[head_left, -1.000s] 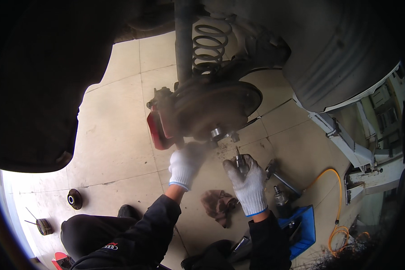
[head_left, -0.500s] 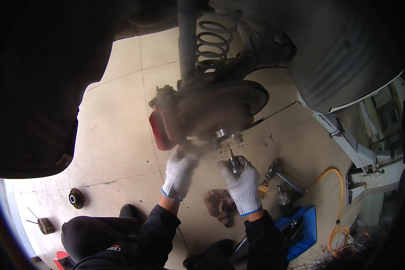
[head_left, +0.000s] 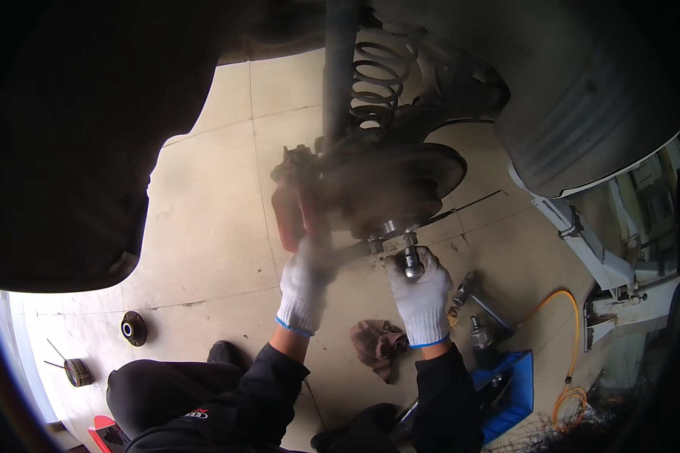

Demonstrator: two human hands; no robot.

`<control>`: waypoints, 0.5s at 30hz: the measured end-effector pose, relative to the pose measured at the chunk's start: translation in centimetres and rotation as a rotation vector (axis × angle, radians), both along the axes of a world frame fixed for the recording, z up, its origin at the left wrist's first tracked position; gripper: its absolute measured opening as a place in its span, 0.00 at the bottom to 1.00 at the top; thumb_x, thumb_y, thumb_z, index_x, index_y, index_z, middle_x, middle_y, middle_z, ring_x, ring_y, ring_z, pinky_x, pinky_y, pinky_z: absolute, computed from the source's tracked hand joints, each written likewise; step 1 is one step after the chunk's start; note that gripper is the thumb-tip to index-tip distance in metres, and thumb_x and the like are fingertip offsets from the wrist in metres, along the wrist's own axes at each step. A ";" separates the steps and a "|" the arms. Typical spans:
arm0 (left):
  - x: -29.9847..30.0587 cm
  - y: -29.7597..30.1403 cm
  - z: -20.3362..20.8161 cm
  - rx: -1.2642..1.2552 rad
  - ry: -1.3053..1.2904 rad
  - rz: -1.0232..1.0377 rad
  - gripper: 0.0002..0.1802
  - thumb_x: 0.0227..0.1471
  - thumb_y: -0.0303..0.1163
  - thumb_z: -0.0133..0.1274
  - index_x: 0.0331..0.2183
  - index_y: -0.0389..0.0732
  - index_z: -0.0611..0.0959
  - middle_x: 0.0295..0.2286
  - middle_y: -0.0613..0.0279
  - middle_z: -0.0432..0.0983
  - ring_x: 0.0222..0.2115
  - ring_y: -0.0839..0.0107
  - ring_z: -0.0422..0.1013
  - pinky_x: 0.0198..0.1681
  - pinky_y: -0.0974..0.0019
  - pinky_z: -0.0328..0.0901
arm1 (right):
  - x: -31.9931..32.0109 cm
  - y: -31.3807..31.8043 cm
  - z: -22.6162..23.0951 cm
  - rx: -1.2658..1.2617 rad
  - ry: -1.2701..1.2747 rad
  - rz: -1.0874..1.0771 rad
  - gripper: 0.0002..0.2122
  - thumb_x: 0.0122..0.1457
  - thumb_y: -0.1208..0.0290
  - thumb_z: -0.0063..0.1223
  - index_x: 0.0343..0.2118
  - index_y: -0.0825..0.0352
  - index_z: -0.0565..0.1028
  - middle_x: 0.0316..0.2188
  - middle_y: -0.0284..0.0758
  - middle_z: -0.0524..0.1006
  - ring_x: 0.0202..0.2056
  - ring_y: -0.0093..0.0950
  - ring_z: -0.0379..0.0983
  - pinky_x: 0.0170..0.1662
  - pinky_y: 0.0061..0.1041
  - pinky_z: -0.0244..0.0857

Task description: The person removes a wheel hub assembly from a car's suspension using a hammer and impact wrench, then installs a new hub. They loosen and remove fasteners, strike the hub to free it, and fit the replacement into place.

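Observation:
Under the raised vehicle, a dark brake disc (head_left: 450,167) hangs with a red brake caliper (head_left: 285,215) at its left. My right hand (head_left: 421,296), in a white knitted glove, is closed round a short silver socket tool (head_left: 413,266). The tool points upward, its upper end at a dark nub (head_left: 410,238) below the hub; whether they are engaged I cannot tell. My left hand (head_left: 302,291), gloved too, is raised to the caliper's lower end. Its fingers are blurred and partly hidden, with a dark bar-like shape (head_left: 341,255) running from them toward the hub.
A coil spring (head_left: 378,79) and strut (head_left: 340,83) rise behind the disc. On the tiled floor lie a brown rag (head_left: 376,346), a hammer-shaped tool (head_left: 487,306), a blue tray (head_left: 518,408), an orange hose (head_left: 570,332) and a round flanged part (head_left: 133,329). A white lift arm (head_left: 593,253) stands right.
My right hand has raised the socket tool slightly and to the right, bringing its tip to the nub. My left hand stays by the caliper. The whole view has shifted a little.

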State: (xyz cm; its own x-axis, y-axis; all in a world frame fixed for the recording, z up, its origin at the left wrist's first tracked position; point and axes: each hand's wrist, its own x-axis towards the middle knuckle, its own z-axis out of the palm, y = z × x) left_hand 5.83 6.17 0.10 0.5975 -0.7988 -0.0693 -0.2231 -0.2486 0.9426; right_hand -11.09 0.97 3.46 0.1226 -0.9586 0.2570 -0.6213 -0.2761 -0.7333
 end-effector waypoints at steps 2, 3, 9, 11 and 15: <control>0.0 -0.6 0.2 -0.037 0.010 0.031 0.25 0.48 0.40 0.70 0.44 0.45 0.75 0.26 0.65 0.78 0.21 0.72 0.74 0.23 0.65 0.67 | -0.2 -0.1 0.2 -0.042 0.041 0.030 0.08 0.52 0.74 0.68 0.32 0.69 0.78 0.25 0.34 0.80 0.27 0.23 0.75 0.34 0.25 0.71; -0.2 -1.0 0.4 0.066 0.148 0.061 0.27 0.44 0.46 0.73 0.39 0.44 0.77 0.25 0.65 0.78 0.23 0.72 0.74 0.25 0.65 0.68 | -0.2 -0.2 0.3 -0.055 0.075 0.037 0.08 0.52 0.73 0.68 0.32 0.69 0.79 0.25 0.35 0.80 0.27 0.24 0.75 0.34 0.26 0.71; 1.0 -2.4 1.8 0.354 -0.079 -0.090 0.26 0.43 0.55 0.72 0.30 0.46 0.78 0.21 0.71 0.71 0.20 0.79 0.68 0.26 0.67 0.65 | 0.1 -0.6 0.5 -0.091 0.088 0.025 0.10 0.51 0.70 0.67 0.32 0.69 0.79 0.25 0.38 0.81 0.28 0.33 0.78 0.34 0.31 0.72; 1.1 -2.3 2.0 0.323 0.033 -0.064 0.25 0.43 0.54 0.71 0.30 0.46 0.78 0.21 0.71 0.71 0.20 0.79 0.67 0.25 0.67 0.65 | 0.3 -0.5 0.6 -0.134 0.135 0.014 0.11 0.50 0.69 0.68 0.33 0.68 0.80 0.25 0.38 0.81 0.29 0.37 0.78 0.34 0.34 0.73; 0.7 -1.8 1.9 0.247 0.270 -0.003 0.23 0.45 0.53 0.70 0.30 0.47 0.79 0.20 0.72 0.71 0.19 0.80 0.66 0.24 0.68 0.63 | 0.4 -0.5 1.5 -0.181 0.309 -0.009 0.11 0.49 0.65 0.66 0.32 0.65 0.80 0.25 0.38 0.79 0.30 0.41 0.76 0.38 0.41 0.71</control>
